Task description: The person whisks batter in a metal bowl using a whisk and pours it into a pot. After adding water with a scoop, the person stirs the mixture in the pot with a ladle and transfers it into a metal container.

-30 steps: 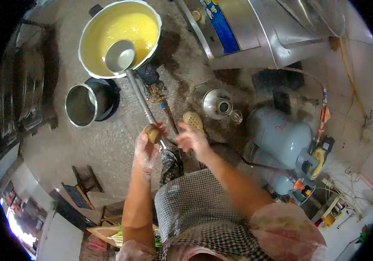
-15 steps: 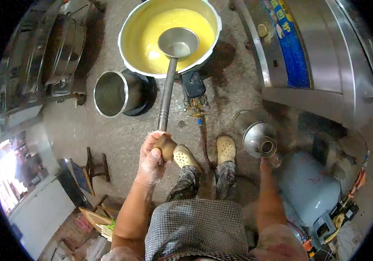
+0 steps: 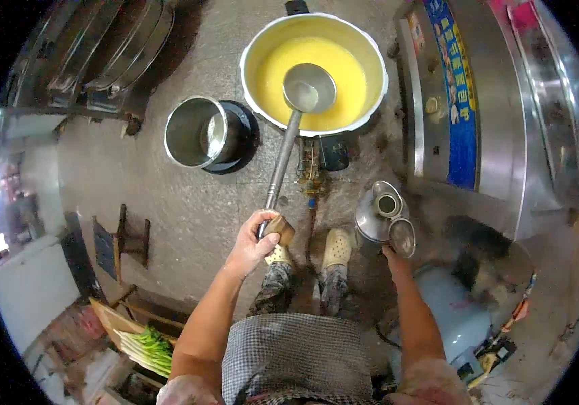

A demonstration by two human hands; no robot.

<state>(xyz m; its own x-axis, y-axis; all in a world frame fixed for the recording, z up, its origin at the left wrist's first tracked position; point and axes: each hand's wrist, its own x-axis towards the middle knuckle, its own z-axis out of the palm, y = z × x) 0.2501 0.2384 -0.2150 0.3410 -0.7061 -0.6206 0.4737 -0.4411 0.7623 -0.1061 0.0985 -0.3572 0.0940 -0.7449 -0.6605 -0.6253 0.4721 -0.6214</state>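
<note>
My left hand (image 3: 257,244) is closed round the metal ladle's handle (image 3: 283,165) and a brown block-like piece (image 3: 279,231). The ladle's bowl (image 3: 310,88) is over the yellow liquid (image 3: 350,81) in a large white-rimmed pot (image 3: 246,81). My right hand (image 3: 391,256) is closed at the near side of a shiny metal flask (image 3: 368,217), its fingers mostly hidden. The flask has a round mouth, and a round clear or metal piece (image 3: 403,237) sticks out beside it.
An empty-looking metal pot (image 3: 188,135) stands left of the large pot. A steel appliance (image 3: 499,135) is on the right, a grey gas cylinder (image 3: 455,304) below it. A burner fitting with a hose (image 3: 312,202) lies ahead of my shoes (image 3: 337,248). Green vegetables (image 3: 148,347) are lower left.
My right hand has left the area by my left hand and gone right to the flask, which is now tilted differently. My left hand keeps the ladle and brown piece. The view has shifted.
</note>
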